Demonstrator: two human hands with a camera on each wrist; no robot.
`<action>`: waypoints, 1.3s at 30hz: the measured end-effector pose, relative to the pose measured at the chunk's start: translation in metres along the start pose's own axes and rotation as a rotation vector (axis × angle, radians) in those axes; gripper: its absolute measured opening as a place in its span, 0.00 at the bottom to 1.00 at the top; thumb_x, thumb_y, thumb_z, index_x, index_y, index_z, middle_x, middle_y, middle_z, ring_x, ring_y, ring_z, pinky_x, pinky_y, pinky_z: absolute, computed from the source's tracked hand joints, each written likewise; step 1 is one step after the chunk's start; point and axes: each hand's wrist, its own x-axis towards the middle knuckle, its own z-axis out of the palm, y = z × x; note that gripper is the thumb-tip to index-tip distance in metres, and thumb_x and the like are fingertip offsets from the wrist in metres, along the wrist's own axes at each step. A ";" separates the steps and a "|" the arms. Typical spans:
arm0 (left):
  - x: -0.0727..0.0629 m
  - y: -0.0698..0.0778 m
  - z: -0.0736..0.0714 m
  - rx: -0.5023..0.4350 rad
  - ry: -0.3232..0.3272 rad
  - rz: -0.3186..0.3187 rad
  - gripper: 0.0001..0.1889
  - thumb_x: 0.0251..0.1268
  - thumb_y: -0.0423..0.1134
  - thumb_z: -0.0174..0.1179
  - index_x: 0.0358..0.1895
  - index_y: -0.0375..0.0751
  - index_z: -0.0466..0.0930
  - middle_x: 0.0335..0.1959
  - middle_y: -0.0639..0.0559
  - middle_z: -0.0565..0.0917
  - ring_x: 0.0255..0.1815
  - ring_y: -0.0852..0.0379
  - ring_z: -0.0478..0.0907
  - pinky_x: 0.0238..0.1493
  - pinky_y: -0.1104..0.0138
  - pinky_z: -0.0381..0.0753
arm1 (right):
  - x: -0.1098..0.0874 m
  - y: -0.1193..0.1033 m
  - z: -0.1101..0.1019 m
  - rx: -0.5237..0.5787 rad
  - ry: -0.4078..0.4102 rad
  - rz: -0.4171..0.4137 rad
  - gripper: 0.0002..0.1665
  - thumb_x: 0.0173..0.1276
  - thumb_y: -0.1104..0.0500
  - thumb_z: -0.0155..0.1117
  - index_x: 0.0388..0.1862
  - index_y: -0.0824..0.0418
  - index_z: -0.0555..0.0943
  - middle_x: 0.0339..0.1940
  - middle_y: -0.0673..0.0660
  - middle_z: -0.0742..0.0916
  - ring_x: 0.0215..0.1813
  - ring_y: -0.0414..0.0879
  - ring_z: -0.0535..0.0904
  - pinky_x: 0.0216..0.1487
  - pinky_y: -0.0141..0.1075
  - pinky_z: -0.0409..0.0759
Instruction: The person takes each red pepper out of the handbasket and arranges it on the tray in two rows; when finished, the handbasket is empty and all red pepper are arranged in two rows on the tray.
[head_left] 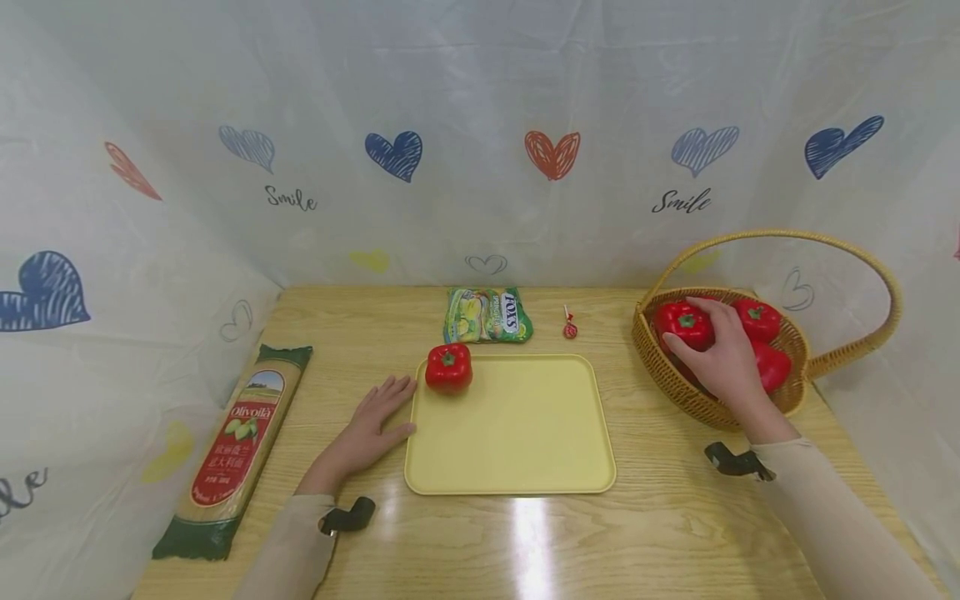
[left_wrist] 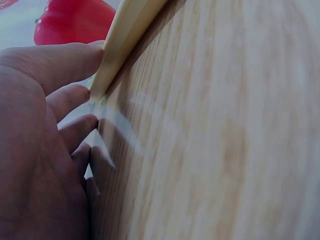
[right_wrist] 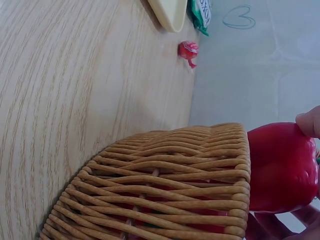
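The right hand (head_left: 722, 354) reaches into the basket (head_left: 663, 379), which sits between two and three o'clock from the middle of the tray. It grips the big red pepper (head_left: 682, 322) at the basket's ten o'clock. The hand hides part of that pepper. The right-wrist view shows it poking up over the rim, with some fingers cut off by the edge.

Another red pepper (head_left: 757, 320) sits at the basket's one o'clock. A smooth red thing (head_left: 772, 367) at three o'clock is half covered, so its shape is hard to make out. The basket is woven from thin brown strips, with a tall, bent handle (head_left: 780, 234).

The left hand (head_left: 367, 429) lies flat at the tray's nine o'clock. Its fingers are straight and loose, touching the edge. The tray (head_left: 517, 433) is flat and yellow, with round corners. A shiny, lumpy pepper (head_left: 448, 369) sits at its ten o'clock.

Past the tray, a crinkly green bag (head_left: 487, 315) lies at twelve o'clock and a tiny lollipop (head_left: 570, 330) at one. A long pasta pack (head_left: 238, 442) rests at nine on the wood-grain desk (head_left: 645, 533).
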 end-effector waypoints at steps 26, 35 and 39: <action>0.000 -0.001 0.001 0.002 0.008 0.003 0.37 0.75 0.48 0.60 0.80 0.42 0.58 0.82 0.40 0.55 0.83 0.39 0.41 0.81 0.43 0.34 | -0.009 -0.011 -0.008 0.030 0.014 -0.033 0.43 0.67 0.51 0.72 0.77 0.58 0.66 0.74 0.70 0.66 0.69 0.73 0.64 0.57 0.77 0.71; 0.000 -0.001 0.001 0.004 0.010 0.005 0.37 0.75 0.48 0.60 0.80 0.41 0.58 0.81 0.40 0.56 0.83 0.38 0.42 0.81 0.43 0.34 | -0.013 -0.017 -0.010 0.039 0.018 -0.053 0.42 0.67 0.52 0.72 0.77 0.57 0.66 0.74 0.68 0.67 0.68 0.72 0.65 0.55 0.76 0.72; 0.000 0.000 0.001 0.008 0.010 0.002 0.37 0.75 0.48 0.60 0.80 0.42 0.58 0.81 0.40 0.56 0.83 0.39 0.42 0.81 0.43 0.34 | -0.017 -0.022 -0.012 0.048 0.019 -0.067 0.42 0.66 0.53 0.73 0.76 0.56 0.68 0.73 0.67 0.68 0.68 0.71 0.66 0.55 0.76 0.73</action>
